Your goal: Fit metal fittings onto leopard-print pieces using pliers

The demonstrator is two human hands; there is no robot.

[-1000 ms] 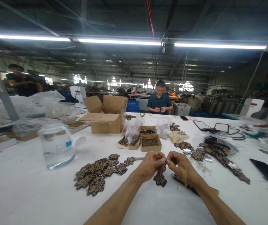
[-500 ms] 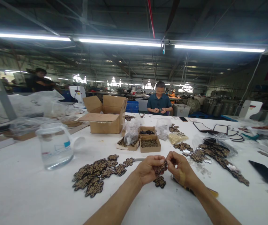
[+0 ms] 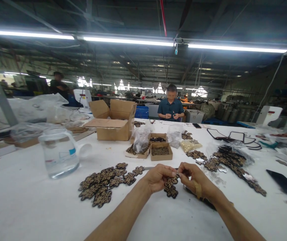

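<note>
My left hand (image 3: 157, 178) is closed on a leopard-print, flower-shaped patch (image 3: 170, 181) with a dark edge. At the patch's upper edge, my right hand (image 3: 195, 179) pinches with thumb and forefinger, its fingertips almost touching the left ones. Whatever small thing lies between those right fingertips is too small to make out. A tan strip wraps part of the right hand. Just below the held piece, another patch (image 3: 171, 192) lies on the white table. A dark hand tool (image 3: 208, 203) is partly hidden under my right wrist. To the left spreads a pile of similar patches (image 3: 96, 184).
Beyond my hands stand small cardboard trays of metal bits (image 3: 162, 158) and a large open carton (image 3: 114, 134). A water jug (image 3: 60, 159) is at left. More patches (image 3: 233, 164) and a dark flat device (image 3: 285, 184) lie right. A person (image 3: 170, 105) sits opposite.
The held patch has turned so more of its printed face shows, overlapping the patch below. Both hands stay close together. The person in the left background has shifted to the right.
</note>
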